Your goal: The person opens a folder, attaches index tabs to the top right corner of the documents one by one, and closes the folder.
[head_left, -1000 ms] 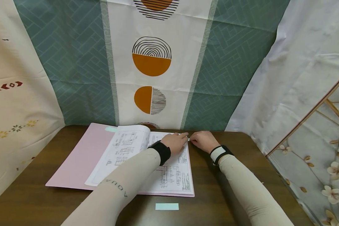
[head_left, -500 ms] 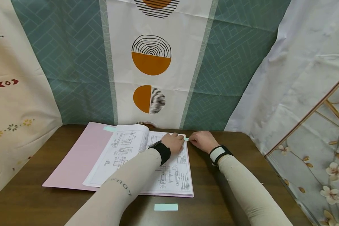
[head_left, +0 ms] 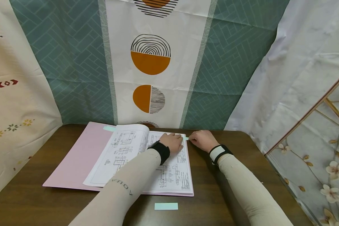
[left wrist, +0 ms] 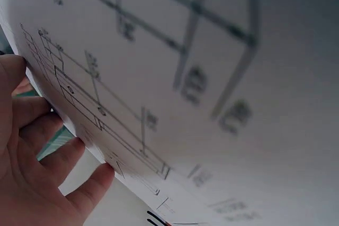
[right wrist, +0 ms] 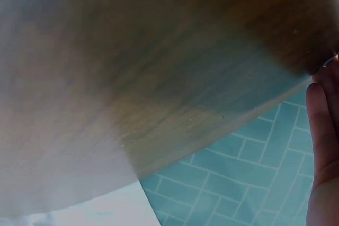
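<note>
An open pink folder (head_left: 79,157) lies on the brown table (head_left: 31,201), holding white pages of technical drawings (head_left: 175,175). My left hand (head_left: 172,142) rests flat on the top right corner of the right page. In the left wrist view its fingers (left wrist: 32,152) lie against the printed sheet (left wrist: 212,78). My right hand (head_left: 202,140) sits just off the page's right edge, fingers curled, pinching a small mint-green tab (head_left: 185,138) at that edge. Only the sides of its fingers (right wrist: 323,146) show in the right wrist view, above the table (right wrist: 159,78).
A second mint-green tab (head_left: 110,128) sticks out at the top of the folder's left half. A mint-green paper strip (head_left: 166,206) lies on the table in front of the folder. Patterned curtains (head_left: 151,62) hang close behind and at both sides.
My left fingers have drawn back slightly to the left, so more of the tab shows between the hands. The right hand has barely moved.
</note>
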Demonstrator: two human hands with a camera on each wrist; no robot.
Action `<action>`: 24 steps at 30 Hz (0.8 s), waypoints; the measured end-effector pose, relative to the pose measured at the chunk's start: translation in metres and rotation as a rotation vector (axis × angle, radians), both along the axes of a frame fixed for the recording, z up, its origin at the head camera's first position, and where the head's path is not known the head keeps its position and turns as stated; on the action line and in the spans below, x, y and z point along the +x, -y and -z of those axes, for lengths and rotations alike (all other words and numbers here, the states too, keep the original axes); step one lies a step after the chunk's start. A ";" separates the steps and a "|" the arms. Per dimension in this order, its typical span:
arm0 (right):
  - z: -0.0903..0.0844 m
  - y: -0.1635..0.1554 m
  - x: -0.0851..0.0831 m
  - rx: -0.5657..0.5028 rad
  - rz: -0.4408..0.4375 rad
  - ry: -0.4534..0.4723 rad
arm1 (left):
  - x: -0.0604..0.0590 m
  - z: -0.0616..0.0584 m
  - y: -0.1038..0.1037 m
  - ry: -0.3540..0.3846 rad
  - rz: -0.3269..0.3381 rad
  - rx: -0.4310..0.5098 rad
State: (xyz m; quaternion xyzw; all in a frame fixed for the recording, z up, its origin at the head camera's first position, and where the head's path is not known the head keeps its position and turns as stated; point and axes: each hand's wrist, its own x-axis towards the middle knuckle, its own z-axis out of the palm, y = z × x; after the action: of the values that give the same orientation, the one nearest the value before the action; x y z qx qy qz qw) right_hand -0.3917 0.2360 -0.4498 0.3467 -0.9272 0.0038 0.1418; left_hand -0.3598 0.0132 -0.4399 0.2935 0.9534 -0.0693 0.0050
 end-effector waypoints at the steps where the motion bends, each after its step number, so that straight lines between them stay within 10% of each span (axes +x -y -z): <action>1: 0.000 0.000 0.000 0.002 0.001 -0.002 | 0.003 -0.003 0.001 0.005 -0.015 0.002; 8: 0.000 0.001 0.000 0.009 -0.006 -0.017 | 0.020 -0.020 -0.001 0.012 -0.079 0.019; 24: -0.002 0.000 0.001 0.001 -0.002 0.000 | 0.013 -0.010 -0.007 0.051 -0.100 -0.029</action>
State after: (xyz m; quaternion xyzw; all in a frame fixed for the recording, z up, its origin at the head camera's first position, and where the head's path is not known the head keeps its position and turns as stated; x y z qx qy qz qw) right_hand -0.3908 0.2357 -0.4476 0.3480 -0.9268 0.0033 0.1416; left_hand -0.3465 0.0203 -0.4295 0.2473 0.9653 -0.0755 0.0371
